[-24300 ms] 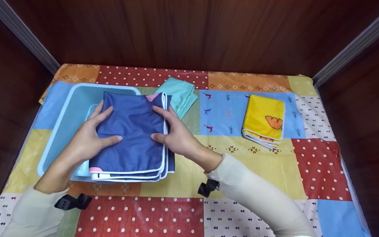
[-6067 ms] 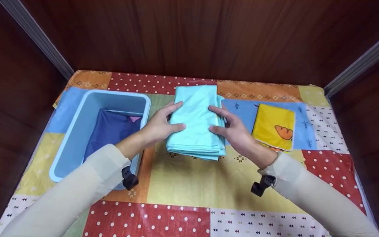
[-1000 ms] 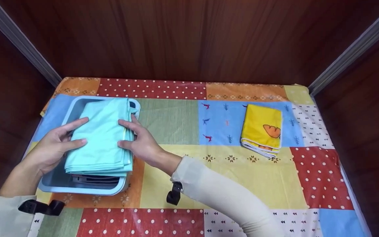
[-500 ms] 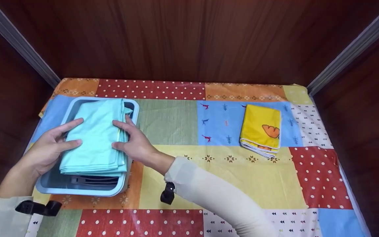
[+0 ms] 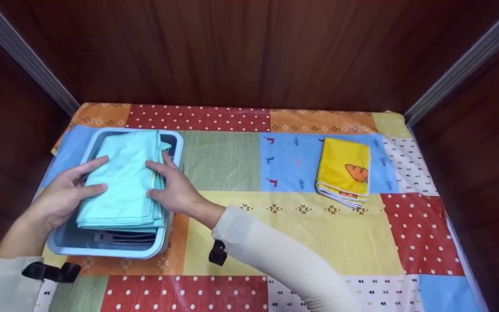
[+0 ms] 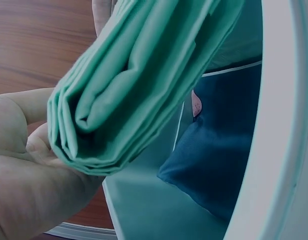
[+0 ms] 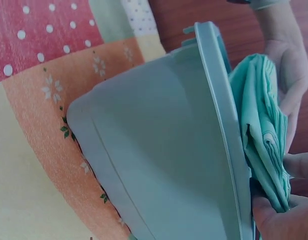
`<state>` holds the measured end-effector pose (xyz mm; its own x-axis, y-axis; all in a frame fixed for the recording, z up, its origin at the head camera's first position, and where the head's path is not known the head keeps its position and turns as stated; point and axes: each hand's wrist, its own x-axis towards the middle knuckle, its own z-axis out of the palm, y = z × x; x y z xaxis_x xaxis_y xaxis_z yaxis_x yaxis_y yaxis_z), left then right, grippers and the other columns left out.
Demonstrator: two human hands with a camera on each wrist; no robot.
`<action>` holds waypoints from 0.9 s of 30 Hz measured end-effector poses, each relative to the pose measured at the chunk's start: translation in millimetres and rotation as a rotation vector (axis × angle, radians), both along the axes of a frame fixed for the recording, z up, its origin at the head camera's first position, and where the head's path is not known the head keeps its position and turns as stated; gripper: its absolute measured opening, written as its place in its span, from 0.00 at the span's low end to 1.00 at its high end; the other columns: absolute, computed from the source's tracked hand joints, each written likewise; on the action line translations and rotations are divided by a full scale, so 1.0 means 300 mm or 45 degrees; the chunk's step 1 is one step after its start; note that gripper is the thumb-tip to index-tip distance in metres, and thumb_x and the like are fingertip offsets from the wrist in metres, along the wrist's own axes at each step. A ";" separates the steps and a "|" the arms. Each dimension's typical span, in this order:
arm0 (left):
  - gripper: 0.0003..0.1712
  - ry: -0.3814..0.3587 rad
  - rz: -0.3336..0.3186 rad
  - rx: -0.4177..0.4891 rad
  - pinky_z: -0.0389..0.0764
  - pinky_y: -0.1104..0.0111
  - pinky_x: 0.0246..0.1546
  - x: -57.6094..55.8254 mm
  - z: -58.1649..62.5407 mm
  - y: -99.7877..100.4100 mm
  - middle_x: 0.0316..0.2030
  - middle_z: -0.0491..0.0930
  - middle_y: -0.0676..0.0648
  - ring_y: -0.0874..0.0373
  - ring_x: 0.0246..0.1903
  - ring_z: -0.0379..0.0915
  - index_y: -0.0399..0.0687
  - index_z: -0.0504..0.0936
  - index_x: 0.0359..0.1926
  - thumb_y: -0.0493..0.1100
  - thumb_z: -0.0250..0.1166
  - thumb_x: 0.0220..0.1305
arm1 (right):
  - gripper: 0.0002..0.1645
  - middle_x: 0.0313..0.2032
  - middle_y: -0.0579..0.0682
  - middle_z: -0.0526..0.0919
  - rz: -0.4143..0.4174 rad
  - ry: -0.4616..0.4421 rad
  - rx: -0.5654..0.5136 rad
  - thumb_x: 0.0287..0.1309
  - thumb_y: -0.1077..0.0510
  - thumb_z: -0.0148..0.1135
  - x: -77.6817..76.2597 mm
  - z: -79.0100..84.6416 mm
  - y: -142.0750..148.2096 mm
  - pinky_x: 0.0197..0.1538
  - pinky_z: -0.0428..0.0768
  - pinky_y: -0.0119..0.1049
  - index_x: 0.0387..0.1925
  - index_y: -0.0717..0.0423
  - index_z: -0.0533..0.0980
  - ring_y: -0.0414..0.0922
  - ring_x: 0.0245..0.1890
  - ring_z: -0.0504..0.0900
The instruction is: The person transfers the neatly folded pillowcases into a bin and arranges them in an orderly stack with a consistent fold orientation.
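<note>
A thick folded turquoise cloth (image 5: 119, 186) is held level over the light blue plastic bin (image 5: 102, 251), its right side close to the bin's rim. My left hand (image 5: 65, 195) grips the left edge, thumb on top and fingers partly hidden beneath. On the opposite edge, my right hand (image 5: 178, 188) pinches the layers between thumb and fingers. Seen from the left wrist, the turquoise bundle shows its rolled layers above a navy cloth (image 6: 214, 145) with white trim and a pink patch, which lies inside the bin. The right wrist view shows the bundle just beyond the bin's rim.
A folded yellow cloth (image 5: 344, 167) with a carrot print and white edging lies at the right of the table. A patchwork tablecloth (image 5: 223, 160) covers the table. Dark wooden panels (image 5: 249, 52) enclose the back and sides.
Earlier the hands held the navy cloth; it now lies in the bin. The turquoise cloth was lifted mid-table and carried left over the bin, then shifted slightly further left in the last second.
</note>
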<state>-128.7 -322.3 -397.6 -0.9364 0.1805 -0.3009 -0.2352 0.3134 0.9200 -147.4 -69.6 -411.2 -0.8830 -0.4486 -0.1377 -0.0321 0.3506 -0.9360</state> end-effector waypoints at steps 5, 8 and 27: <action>0.42 -0.017 0.002 -0.015 0.72 0.83 0.50 0.003 0.006 -0.001 0.79 0.34 0.33 0.45 0.71 0.45 0.48 0.50 0.81 0.42 0.61 0.75 | 0.38 0.81 0.47 0.44 0.020 0.030 0.038 0.67 0.65 0.65 0.001 0.003 -0.003 0.66 0.70 0.28 0.75 0.47 0.66 0.45 0.79 0.50; 0.42 -0.016 0.002 -0.014 0.73 0.82 0.49 0.005 0.004 -0.004 0.79 0.35 0.33 0.46 0.70 0.46 0.48 0.50 0.81 0.42 0.61 0.75 | 0.38 0.81 0.47 0.44 0.025 0.044 0.059 0.67 0.64 0.65 0.001 0.004 -0.007 0.66 0.70 0.27 0.75 0.47 0.65 0.44 0.79 0.50; 0.42 0.082 0.033 -0.534 0.60 0.27 0.60 0.010 0.085 -0.003 0.73 0.44 0.19 0.20 0.70 0.45 0.32 0.46 0.79 0.46 0.56 0.77 | 0.36 0.81 0.57 0.44 -0.099 0.301 0.243 0.65 0.57 0.67 0.024 0.028 -0.018 0.67 0.72 0.36 0.73 0.47 0.69 0.51 0.80 0.40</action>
